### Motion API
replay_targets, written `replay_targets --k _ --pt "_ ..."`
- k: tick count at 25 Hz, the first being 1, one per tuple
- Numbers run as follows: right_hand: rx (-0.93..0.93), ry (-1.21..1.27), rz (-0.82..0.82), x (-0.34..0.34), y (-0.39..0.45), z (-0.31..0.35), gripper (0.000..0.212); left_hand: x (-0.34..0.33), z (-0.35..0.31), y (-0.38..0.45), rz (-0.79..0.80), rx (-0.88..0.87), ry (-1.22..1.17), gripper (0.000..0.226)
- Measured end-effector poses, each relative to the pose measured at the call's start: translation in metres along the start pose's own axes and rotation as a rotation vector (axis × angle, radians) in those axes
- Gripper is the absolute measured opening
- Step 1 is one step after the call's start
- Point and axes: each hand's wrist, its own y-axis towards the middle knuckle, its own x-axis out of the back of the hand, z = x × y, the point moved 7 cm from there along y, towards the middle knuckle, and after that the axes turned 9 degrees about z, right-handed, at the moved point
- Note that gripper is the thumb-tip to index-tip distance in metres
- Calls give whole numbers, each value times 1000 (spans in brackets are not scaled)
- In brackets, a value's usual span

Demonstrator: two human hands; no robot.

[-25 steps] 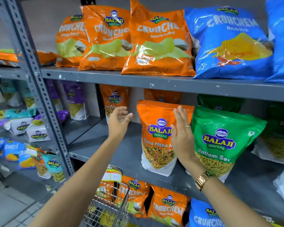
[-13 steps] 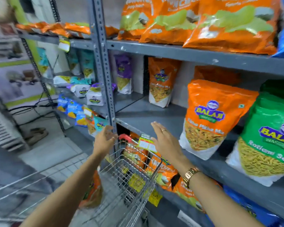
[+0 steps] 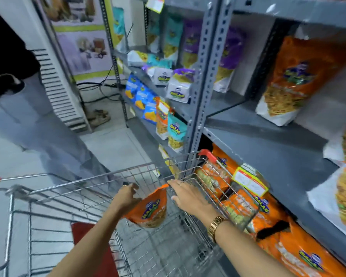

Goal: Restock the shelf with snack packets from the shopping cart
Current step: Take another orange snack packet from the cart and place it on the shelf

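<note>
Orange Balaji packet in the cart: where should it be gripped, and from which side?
Grip the flat top seal of the orange Balaji packet, coming from above. It stands upright with its top edge uppermost, and the left hand already pinches its left corner. The right hand rests at the right corner; the bulging body below looks harder to pinch.

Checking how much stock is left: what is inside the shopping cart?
One orange snack packet, gripped by the left hand, right hand beside it. The shopping cart otherwise shows bare wire; arms hide part.
</note>
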Motion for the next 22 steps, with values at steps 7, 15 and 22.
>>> replay_targets --k 7,15,22 --pt "-1 -92 129 -44 60 10 69 -27 33 20 316 45 358 33" --pt "-98 -197 93 -59 44 -6 32 -36 25 7 284 26 486 21" --pt "-119 -16 -104 -37 -10 -24 12 -16 -6 -33 -71 -4 88 20"
